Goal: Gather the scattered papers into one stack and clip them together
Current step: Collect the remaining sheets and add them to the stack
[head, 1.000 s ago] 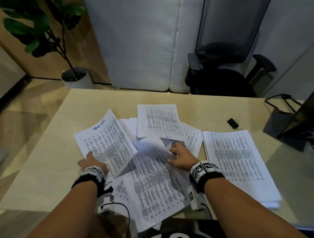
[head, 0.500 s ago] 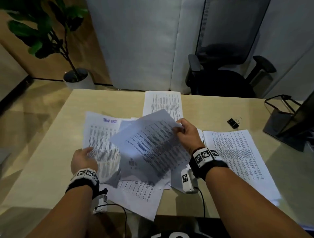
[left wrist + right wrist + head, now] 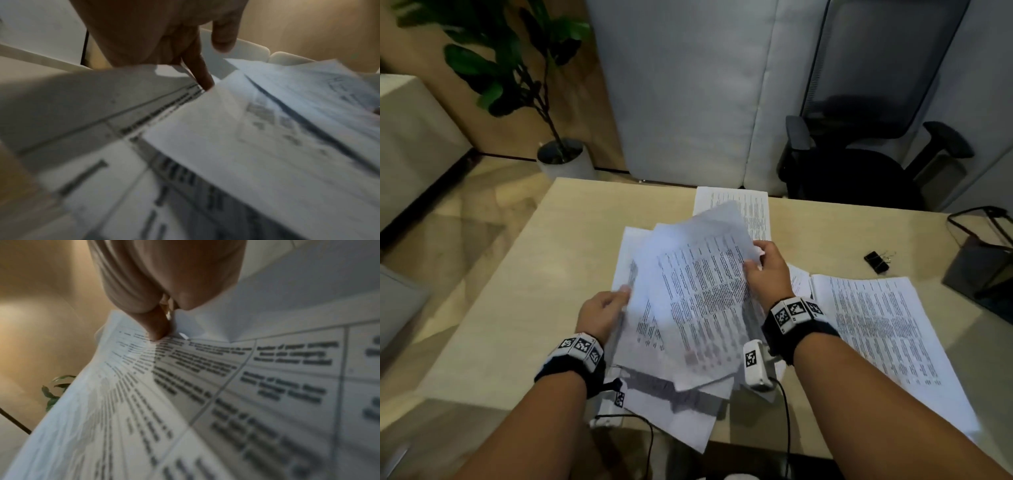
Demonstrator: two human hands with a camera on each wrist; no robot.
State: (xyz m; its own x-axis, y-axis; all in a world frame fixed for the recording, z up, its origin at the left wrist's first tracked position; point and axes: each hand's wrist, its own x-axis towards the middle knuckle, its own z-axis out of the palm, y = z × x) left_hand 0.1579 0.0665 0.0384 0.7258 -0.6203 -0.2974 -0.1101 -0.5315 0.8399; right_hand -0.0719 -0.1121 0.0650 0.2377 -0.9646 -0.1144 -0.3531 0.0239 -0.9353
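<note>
Holding thin printed sheets (image 3: 698, 291) | R hand (image 3: 767, 274) pinches edge | L hand (image 3: 602, 311) grips left edge

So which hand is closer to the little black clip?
Right. The right hand pinches the lifted papers, left of the black clip. The left hand grips their opposite edge, farther away.

Office chair (image 3: 859, 164) and potted plant (image 3: 524, 78) behind desk (image 3: 517, 291).

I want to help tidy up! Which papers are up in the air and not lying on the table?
The bunch of sheets in the middle, held between the right hand and left hand. The far sheet and the big stack on the right lie flat on the table.
</note>
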